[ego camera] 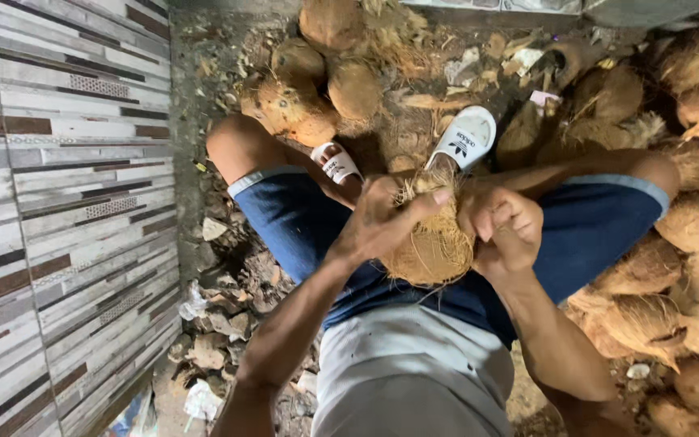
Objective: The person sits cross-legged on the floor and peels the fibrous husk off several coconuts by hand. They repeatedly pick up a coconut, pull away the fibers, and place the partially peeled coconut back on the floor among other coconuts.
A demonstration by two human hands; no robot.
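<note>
A fibrous, half-husked coconut (430, 247) rests between my thighs, just above my blue shorts. My left hand (382, 218) is clamped on its left side, thumb stretched over the top fibres. On its right side, my right hand (505, 226) is curled tight and grips the husk edge. Whether that hand also holds a tool is hidden.
Piles of husked coconuts (689, 243) fill the right side, and more coconuts (317, 89) lie ahead by my white sandals (464, 137). Husk scraps (220, 324) litter the ground at left, beside a striped tiled wall (66, 202).
</note>
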